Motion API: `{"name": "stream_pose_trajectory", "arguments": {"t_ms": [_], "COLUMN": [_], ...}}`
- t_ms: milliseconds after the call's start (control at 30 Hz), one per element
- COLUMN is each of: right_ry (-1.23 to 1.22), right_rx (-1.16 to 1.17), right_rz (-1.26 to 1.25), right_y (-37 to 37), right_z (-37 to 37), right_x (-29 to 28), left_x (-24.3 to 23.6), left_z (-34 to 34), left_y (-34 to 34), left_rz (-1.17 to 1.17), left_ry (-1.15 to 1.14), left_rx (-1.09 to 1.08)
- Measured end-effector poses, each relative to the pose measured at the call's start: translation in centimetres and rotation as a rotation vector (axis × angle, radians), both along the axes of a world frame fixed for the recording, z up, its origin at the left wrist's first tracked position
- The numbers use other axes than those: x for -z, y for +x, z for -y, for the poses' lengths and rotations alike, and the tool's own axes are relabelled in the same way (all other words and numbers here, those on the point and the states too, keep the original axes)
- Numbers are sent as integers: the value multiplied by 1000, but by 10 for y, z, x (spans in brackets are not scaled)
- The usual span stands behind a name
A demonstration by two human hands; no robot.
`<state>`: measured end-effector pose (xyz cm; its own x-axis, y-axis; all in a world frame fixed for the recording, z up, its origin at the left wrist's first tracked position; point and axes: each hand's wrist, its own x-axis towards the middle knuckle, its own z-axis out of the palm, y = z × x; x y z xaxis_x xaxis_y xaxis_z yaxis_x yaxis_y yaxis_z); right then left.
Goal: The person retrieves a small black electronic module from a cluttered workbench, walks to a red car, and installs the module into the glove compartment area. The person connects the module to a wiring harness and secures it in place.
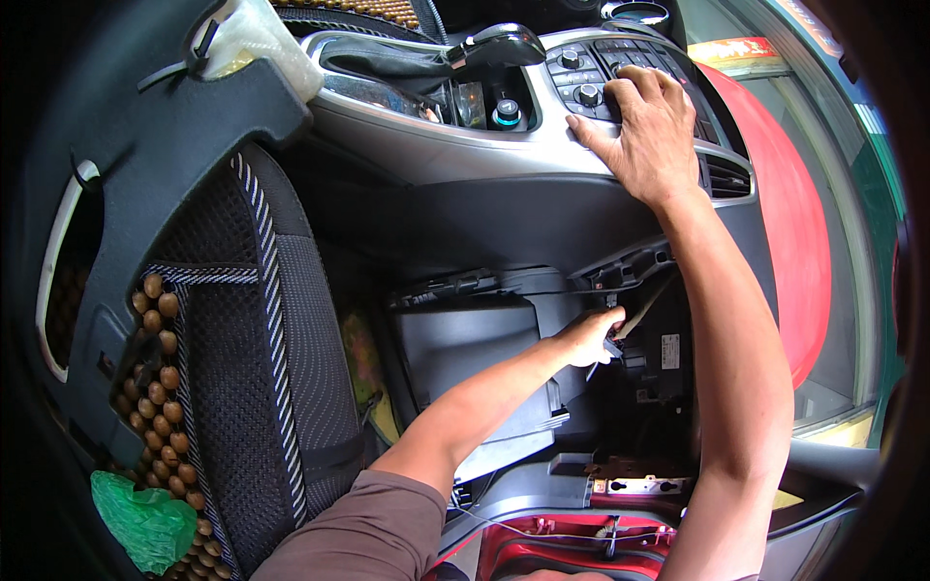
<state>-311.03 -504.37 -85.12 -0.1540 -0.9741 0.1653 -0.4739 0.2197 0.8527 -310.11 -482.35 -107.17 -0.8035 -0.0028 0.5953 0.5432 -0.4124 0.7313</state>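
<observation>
My right hand (647, 136) rests on the silver-edged centre console, its fingers spread and bent over the dark button panel (570, 66). Its thumb lies on the silver trim beside a round knob (587, 95). Lower down, my left hand (587, 339) reaches into the dark opening under the dashboard. Its fingers are closed around something small among wires and a pale bluish-white piece (610, 351); what exactly they hold is hidden. Close by is a black module with a white label (670, 351). Beneath my left forearm lies a large black plastic box-shaped panel (470, 349).
A gear lever (499, 46) stands on the console. At the left is a black mesh seat (232, 339) with wooden beads (165, 416), a green plastic bag (145, 521) and a dark trim panel (184, 126). A red door sill with exposed metal (572, 542) runs along the bottom.
</observation>
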Motion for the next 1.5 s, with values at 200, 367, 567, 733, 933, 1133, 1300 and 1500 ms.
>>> {"name": "stream_pose_trajectory", "arguments": {"t_ms": [200, 367, 567, 733, 933, 1133, 1300, 1500], "right_ry": [18, -45, -51, -25, -8, 33, 16, 1], "right_rx": [0, 8, 31, 30, 17, 32, 19, 32], "right_rz": [-22, -14, -5, -21, -22, -54, 62, 35], "right_y": [-1, 1, 1, 0, -3, -1, 11, 18], "right_z": [-1, -1, -1, -1, -1, -1, -2, 1], "right_x": [2, 3, 4, 4, 4, 4, -2, 0], "left_x": [-2, -1, 1, 1, 2, 2, 3, 2], "left_z": [2, 1, 0, -2, -1, -2, 5, 12], "left_y": [2, 0, 0, 0, -2, -1, -1, 2], "left_rz": [29, 14, 37, 21, 15, -26, 19, 5], "left_ry": [-21, 8, 0, -10, -20, 21, -51, -66], "left_rx": [20, 5, 0, -10, -8, 37, -77, -95]}}
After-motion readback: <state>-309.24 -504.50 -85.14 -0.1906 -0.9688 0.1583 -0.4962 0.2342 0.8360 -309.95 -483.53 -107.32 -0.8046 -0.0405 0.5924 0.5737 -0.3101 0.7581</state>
